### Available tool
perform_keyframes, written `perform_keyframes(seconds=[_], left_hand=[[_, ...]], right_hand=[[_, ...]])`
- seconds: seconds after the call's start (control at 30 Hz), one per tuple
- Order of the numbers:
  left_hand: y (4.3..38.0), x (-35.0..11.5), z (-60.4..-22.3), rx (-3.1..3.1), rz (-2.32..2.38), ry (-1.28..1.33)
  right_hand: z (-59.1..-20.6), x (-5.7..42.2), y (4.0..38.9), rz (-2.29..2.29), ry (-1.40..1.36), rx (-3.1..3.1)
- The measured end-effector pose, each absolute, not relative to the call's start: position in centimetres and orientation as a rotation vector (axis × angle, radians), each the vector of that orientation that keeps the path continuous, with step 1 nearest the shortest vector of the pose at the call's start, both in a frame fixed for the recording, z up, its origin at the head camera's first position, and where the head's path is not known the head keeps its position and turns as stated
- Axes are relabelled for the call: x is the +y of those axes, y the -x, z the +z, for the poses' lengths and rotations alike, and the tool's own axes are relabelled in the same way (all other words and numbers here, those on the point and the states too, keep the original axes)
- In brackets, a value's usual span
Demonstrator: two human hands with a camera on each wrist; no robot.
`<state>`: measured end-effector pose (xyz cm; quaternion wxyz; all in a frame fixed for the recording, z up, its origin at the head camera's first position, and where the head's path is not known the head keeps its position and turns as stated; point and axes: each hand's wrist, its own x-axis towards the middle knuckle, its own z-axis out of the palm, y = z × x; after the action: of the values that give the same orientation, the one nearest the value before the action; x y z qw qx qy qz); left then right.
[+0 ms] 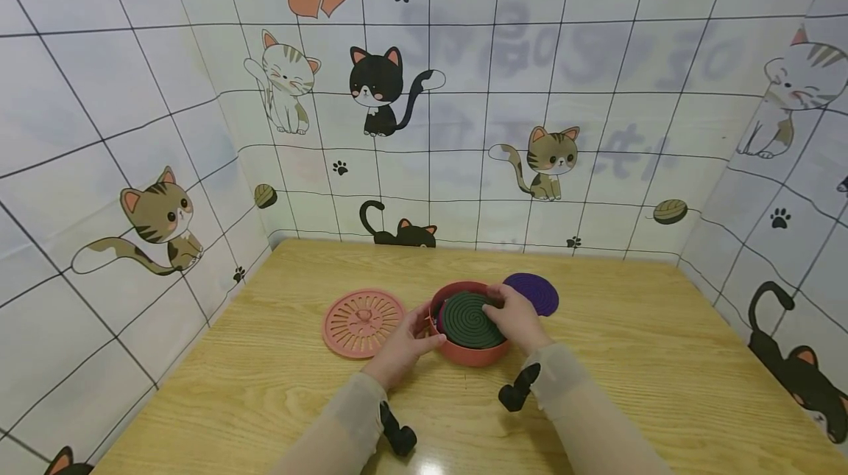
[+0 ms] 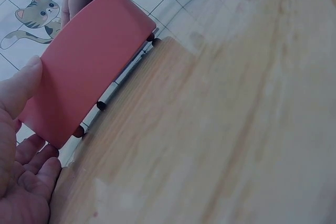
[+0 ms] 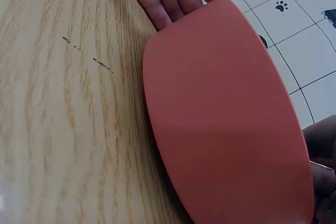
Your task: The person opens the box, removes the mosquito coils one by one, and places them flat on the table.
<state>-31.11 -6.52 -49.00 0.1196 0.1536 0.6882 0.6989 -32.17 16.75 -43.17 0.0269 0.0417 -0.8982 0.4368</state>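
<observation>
A round red container (image 1: pixel 472 356) stands on the table, its lid off. Inside its rim lies a dark green spiral mosquito coil (image 1: pixel 472 320), with a bit of purple showing at its left edge. My left hand (image 1: pixel 402 348) grips the container's left side, thumb against the outer wall, as the left wrist view also shows the hand (image 2: pixel 23 182) at the wall (image 2: pixel 94 61). At the right rim, my right hand (image 1: pixel 520 319) pinches the green coil's edge between thumb and fingers. In the right wrist view the container wall (image 3: pixel 226 114) hides the coil.
A slotted pink lid (image 1: pixel 363 324) with a small knob lies left of the container. Behind it to the right, a purple spiral coil (image 1: pixel 533 294) lies flat on the wooden table (image 1: pixel 616 357). Cat-patterned sheeting (image 1: pixel 457 166) stands along the back and both sides.
</observation>
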Motion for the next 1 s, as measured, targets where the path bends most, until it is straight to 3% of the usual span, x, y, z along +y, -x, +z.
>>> perform_keyframes(seconds=[1.0], left_hand=[[31.3, -6.6, -49.3, 2.014, 2.043, -0.435]], right_hand=[[-41.6, 16.6, 32.4, 1.745, -0.056, -2.562]])
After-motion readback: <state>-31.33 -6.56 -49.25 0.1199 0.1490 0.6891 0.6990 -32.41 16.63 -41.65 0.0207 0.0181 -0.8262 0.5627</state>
